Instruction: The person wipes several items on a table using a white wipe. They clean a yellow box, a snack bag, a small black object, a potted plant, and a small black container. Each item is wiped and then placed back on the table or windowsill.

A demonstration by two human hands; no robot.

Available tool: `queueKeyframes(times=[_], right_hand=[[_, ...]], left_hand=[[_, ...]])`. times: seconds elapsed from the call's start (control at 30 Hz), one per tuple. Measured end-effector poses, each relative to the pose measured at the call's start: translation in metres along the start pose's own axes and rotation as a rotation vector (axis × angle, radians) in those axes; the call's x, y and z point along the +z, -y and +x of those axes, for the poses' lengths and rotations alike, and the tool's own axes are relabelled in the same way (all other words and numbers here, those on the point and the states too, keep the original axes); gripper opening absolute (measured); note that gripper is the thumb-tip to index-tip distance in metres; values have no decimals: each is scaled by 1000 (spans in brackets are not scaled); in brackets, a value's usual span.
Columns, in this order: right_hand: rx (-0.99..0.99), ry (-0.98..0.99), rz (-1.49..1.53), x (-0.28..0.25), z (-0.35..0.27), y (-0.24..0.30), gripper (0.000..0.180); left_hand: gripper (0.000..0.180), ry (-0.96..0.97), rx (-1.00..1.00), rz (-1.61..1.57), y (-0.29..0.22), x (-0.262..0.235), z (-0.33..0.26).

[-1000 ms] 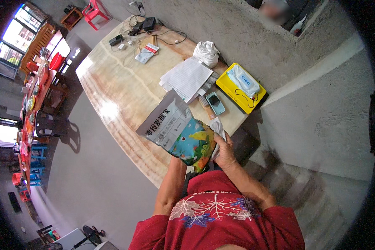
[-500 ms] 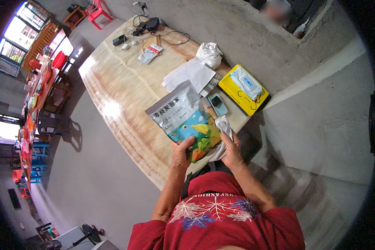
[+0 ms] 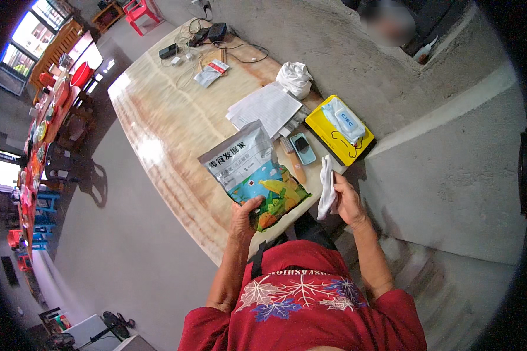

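My left hand point(image 3: 243, 215) grips the lower left edge of a silver snack bag point(image 3: 253, 174), thumb on its front; the lower part is printed with a blue and green fruit scene. The bag tilts over the near end of the table. A folded white cloth point(image 3: 326, 190) is pinched in my right hand point(image 3: 348, 200), just past the table's right corner and apart from the bag. Between them on the tabletop lie a light-blue phone point(image 3: 303, 148) and a tan-handled brush point(image 3: 297, 168), partly covered by the bag.
The pale stone-patterned table point(image 3: 170, 123) bears paper sheets point(image 3: 262, 108), a crumpled white cloth bundle point(image 3: 294, 79), and a yellow box point(image 3: 329, 133) under a wipes packet point(image 3: 341, 120). Cables, black adapters point(image 3: 216, 31) and a small sachet point(image 3: 211, 72) lie farther back. A grey wall rises at right.
My right hand has moved right with the white cloth, away from the bag. The bag has shifted slightly left in my left hand, and the brush has come into fuller view.
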State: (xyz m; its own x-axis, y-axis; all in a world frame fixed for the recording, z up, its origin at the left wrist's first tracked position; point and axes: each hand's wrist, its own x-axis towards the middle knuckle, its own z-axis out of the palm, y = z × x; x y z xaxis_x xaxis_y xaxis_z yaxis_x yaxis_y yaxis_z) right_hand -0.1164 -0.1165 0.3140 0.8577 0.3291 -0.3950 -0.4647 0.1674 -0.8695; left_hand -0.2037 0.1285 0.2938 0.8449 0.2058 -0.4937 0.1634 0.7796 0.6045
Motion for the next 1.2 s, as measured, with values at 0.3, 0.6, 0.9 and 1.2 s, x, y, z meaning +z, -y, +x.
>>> queueKeyframes(times=[0.3, 0.6, 0.9, 1.2], right_hand=[[-379, -280, -437, 11, -10, 45, 33], [-1063, 134, -1103, 117, -26, 23, 25], [-977, 191, -1262, 110, 27, 16, 33], [-1133, 316, -1381, 134, 17, 27, 36]], left_hand=[[48, 14, -6, 15, -1, -1, 0], [43, 191, -36, -47, 11, 31, -22], [54, 196, -173, 102, 5, 32, -29], [47, 233, -75, 43, 8, 27, -22]])
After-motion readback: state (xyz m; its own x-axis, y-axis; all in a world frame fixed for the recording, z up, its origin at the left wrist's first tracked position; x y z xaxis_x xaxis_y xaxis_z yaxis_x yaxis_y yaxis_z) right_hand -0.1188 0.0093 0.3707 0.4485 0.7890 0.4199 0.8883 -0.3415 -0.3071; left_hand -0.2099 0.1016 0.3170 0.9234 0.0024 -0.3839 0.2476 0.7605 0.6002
